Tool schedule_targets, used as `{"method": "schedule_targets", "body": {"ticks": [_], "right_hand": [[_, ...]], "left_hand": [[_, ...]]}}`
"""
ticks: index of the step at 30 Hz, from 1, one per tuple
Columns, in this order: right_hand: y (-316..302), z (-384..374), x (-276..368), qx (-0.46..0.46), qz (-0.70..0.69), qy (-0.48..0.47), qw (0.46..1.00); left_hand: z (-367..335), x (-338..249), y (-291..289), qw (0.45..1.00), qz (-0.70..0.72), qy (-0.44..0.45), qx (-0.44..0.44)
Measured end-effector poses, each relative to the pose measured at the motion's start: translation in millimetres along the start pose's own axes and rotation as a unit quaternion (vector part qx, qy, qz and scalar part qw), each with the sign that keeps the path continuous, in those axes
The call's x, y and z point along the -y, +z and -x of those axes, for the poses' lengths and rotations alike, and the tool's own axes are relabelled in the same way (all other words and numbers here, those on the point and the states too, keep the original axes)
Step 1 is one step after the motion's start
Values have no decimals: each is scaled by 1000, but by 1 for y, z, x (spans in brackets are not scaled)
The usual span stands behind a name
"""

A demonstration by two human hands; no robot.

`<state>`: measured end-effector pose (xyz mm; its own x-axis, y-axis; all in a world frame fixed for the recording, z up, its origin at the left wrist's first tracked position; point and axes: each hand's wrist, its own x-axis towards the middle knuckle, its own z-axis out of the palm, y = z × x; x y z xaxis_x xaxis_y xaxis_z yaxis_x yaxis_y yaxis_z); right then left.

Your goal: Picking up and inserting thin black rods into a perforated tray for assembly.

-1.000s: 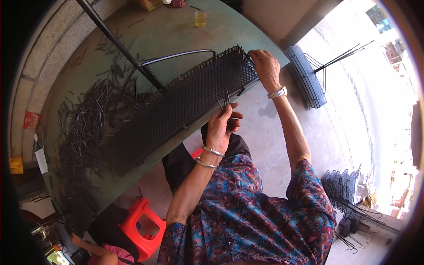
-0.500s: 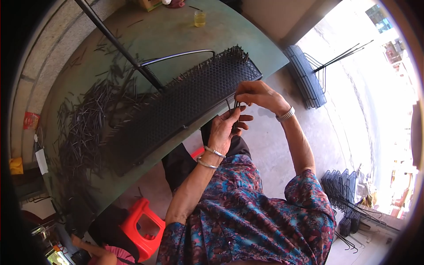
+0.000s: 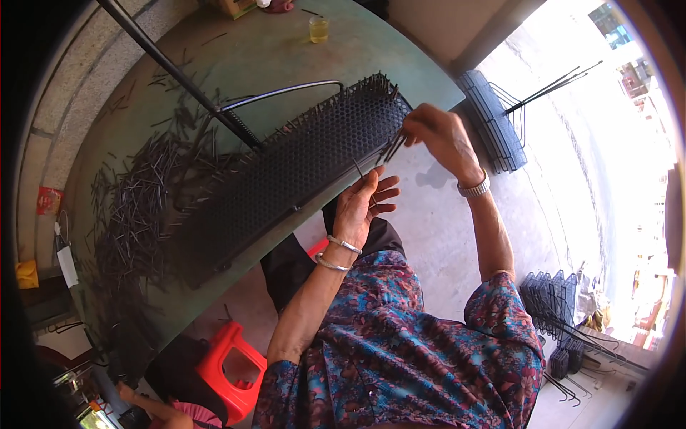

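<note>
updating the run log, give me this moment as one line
left hand: holds thin dark rod | right hand: holds several dark rods | honeycomb panel: protruding rods along far edge

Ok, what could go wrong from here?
The thin dark rods bunched in the bare right hand might slip and fall to the pale grey floor. The long black honeycomb-patterned tray lies close along the green table's near edge, so a knock could perhaps shift it off. The bare left hand's fingers are spread, so the single dark rod at its thumb may drop.
</note>
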<state>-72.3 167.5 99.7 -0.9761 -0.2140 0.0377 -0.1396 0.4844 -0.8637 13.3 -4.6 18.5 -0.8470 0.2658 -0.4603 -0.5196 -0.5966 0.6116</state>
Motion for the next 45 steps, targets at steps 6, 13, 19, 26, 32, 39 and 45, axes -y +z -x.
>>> {"method": "schedule_targets", "body": {"ticks": [6, 13, 19, 26, 32, 39, 45], "right_hand": [[7, -45, -12, -233, 87, -163, 955], [30, -87, -37, -251, 138, -143, 948], [36, -91, -41, -235, 166, -163, 944], [26, -103, -40, -188, 228, -190, 936], [19, -113, -37, -140, 240, -207, 938], [22, -110, -39, -74, 244, -179, 950], [31, -107, -49, -136, 314, -248, 906]], "left_hand": [[0, 6, -1, 999, -6, -39, 30], [4, 7, -3, 999, 5, -34, 35], [5, 6, -5, 998, 5, -55, 34], [6, 5, -7, 998, 1, -58, 35], [8, 3, -9, 997, 4, -57, 45], [9, 3, -9, 997, 1, -57, 49], [8, 3, -9, 998, 5, -52, 46]]}}
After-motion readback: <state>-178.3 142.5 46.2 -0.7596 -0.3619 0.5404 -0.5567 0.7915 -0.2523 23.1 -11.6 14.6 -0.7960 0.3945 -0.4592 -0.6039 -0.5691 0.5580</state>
